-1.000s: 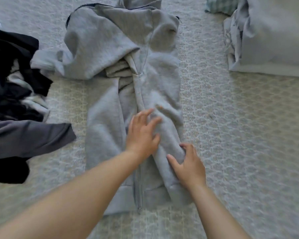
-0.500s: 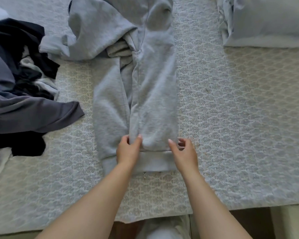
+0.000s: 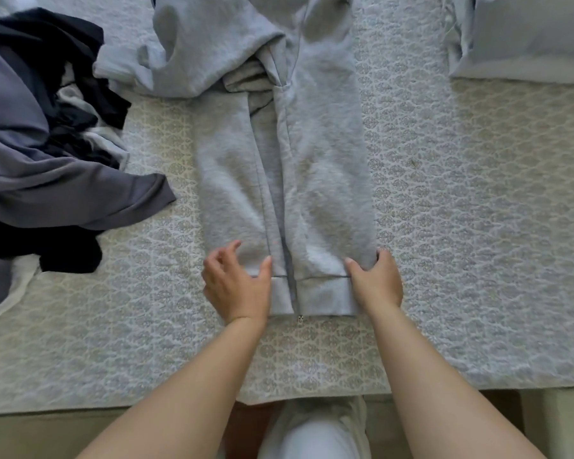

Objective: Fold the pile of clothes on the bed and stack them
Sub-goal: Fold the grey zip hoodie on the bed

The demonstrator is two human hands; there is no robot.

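Note:
A light grey zip hoodie (image 3: 312,180) lies lengthwise on the bed, folded narrow, its ribbed hem nearest me and its hood bunched at the far end. My left hand (image 3: 236,286) rests at the hem's left corner, thumb on the fabric and fingers loosely spread over it. My right hand (image 3: 376,283) grips the hem's right corner, thumb on top and fingers curled round the edge. A pile of dark grey, black and white clothes (image 3: 47,154) lies to the left.
The patterned bedspread (image 3: 478,226) stretches bare to the right. A pale pillow (image 3: 527,34) lies at the far right. The bed's near edge runs just below my forearms, with my leg showing under it.
Both hands slid down the hoodie to its hem, then spread apart to its two corners. The right half now lies smooth and flat.

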